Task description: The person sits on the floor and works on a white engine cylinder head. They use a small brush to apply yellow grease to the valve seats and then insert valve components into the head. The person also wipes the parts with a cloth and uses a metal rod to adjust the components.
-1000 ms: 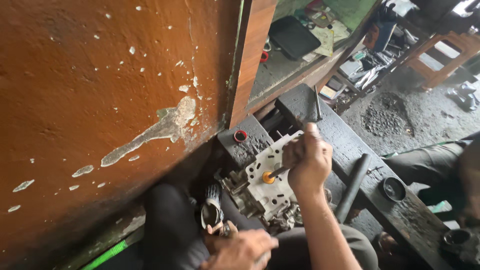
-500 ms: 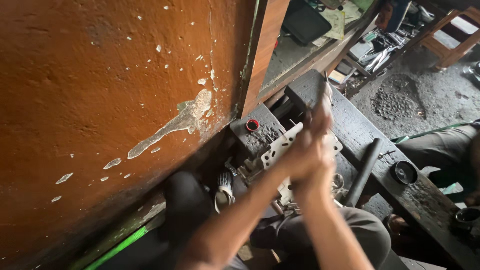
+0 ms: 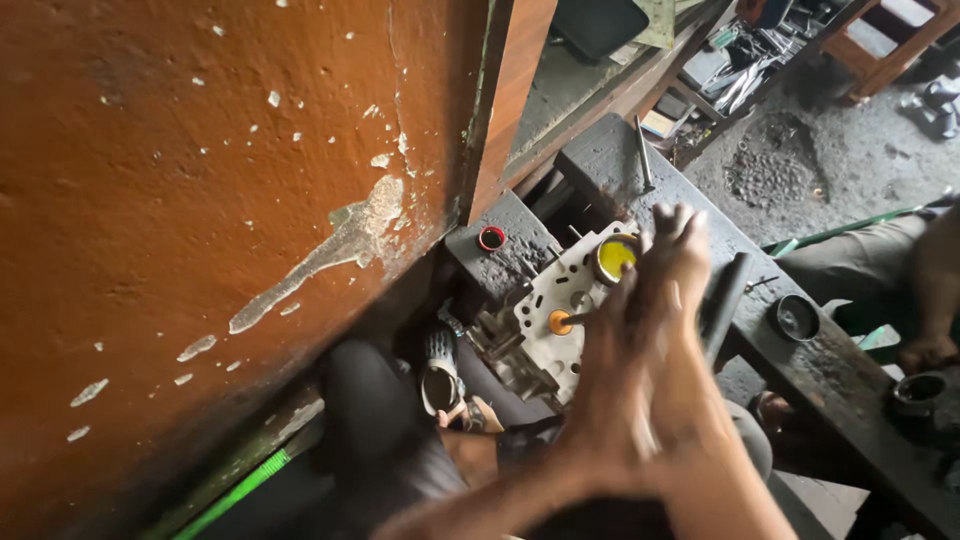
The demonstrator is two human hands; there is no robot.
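A pale metal engine head (image 3: 560, 300) with round openings lies in a dark bench. An orange cup (image 3: 557, 323) on a thin rod sits on it, beside a yellow-filled round tin (image 3: 614, 258). My left hand (image 3: 610, 390) and my right hand (image 3: 682, 285) are pressed palm to palm over the head, blurred with motion. The thin rod runs from the orange cup in between my palms. My fingers point away from me toward the bench top.
An orange chipped wall (image 3: 200, 200) and a wooden post (image 3: 505, 90) stand at the left. On the bench lie a metal pin (image 3: 643, 152), a black bar (image 3: 725, 295), a red-rimmed cap (image 3: 491, 238) and small round tins (image 3: 797, 317). Another person's arm (image 3: 935, 290) is at the right.
My left hand rose from my lap to meet the right hand. Both now press together over the engine head, and the view has tilted slightly.
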